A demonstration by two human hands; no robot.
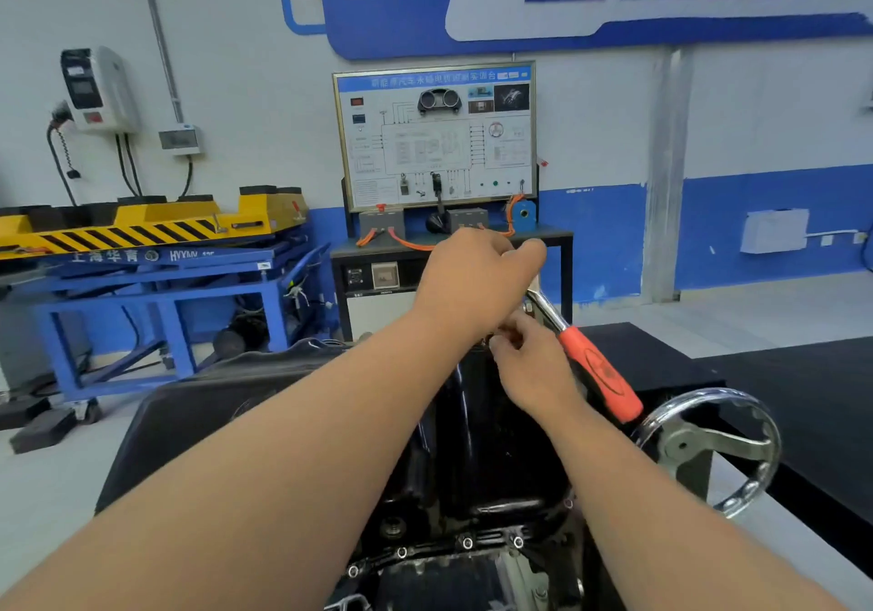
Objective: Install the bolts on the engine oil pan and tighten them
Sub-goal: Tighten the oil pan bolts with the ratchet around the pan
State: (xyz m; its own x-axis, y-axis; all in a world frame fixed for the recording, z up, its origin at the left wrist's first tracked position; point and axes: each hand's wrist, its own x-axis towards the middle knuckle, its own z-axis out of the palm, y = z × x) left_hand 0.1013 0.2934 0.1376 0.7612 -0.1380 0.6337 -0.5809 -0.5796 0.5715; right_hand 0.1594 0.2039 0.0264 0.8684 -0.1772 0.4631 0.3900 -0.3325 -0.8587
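My left hand [472, 280] is clamped over the ratchet [597, 369] head. My right hand [534, 365] pinches just under it, probably a bolt, at the far rim of the pan [472, 445]. It's tiny and likely slick, so I'd hold it by the fingertips only.

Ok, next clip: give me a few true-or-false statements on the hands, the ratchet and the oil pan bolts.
1. The ratchet has an orange handle. True.
2. The right-hand grip holds that handle. False: the handle is free; its fingers curl near the chrome shaft.
3. The left-hand grip closes over the ratchet's far end. True.
4. The handwheel stands left of the oil pan. False: it stands to the right.
5. The pan's near flange is bare. False: bolts sit in it.
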